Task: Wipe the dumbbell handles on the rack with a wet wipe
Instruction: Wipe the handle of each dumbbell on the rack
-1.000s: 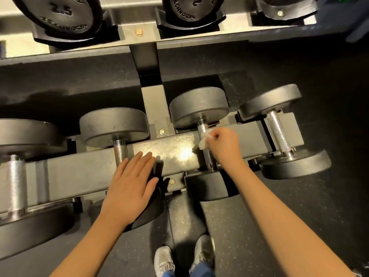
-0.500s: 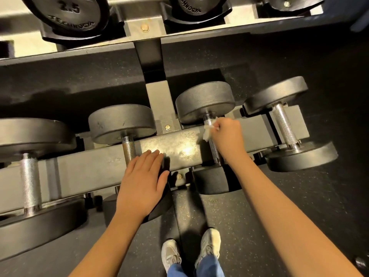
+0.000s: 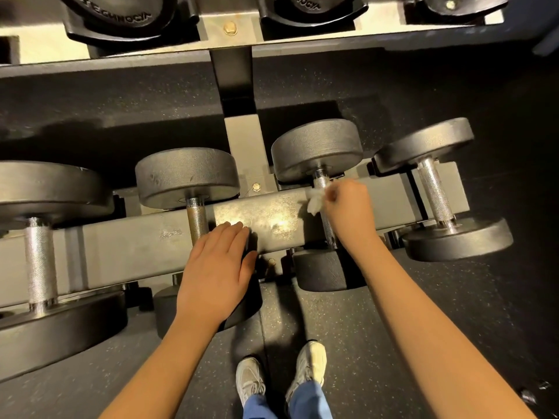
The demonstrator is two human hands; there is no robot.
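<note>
Dark rubber floor (image 3: 453,313) lies open to the right of the rack (image 3: 136,246). On its lower rail, the right hand (image 3: 348,207) pinches a white wipe (image 3: 314,204) against the far end of a dumbbell handle (image 3: 329,228). The left hand (image 3: 217,267) lies flat, fingers straight, over the neighbouring dumbbell (image 3: 187,176) at its near end.

Four dumbbells (image 3: 187,176) lie side by side across the rack rail (image 3: 136,246); the upper shelf (image 3: 211,13) sits farther, shoes (image 3: 308,361) on the floor (image 3: 393,328) nearest.
</note>
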